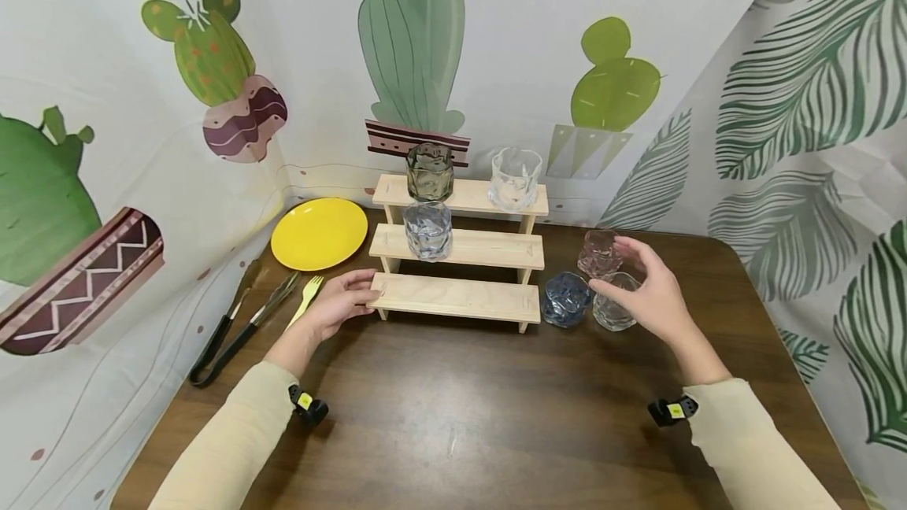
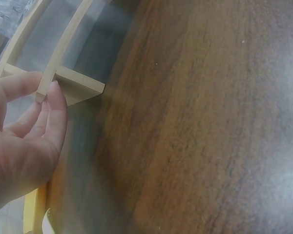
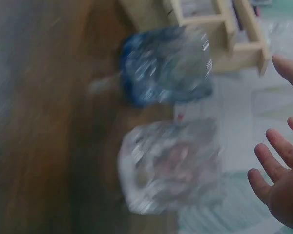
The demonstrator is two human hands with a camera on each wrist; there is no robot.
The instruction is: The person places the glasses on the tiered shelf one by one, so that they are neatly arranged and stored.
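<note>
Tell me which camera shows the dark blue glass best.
The head view: there the dark blue glass looks sharp, beside the shelf. The right wrist view shows it larger but blurred; the left wrist view does not show it.

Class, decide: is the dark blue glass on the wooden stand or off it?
Off it: the dark blue glass rests on the table, to the right of the wooden stand.

Table [image 1: 453,408] before the shelf [image 1: 457,296] is passable; glasses [image 1: 565,301] block its right, seemingly tightly clustered.
</note>
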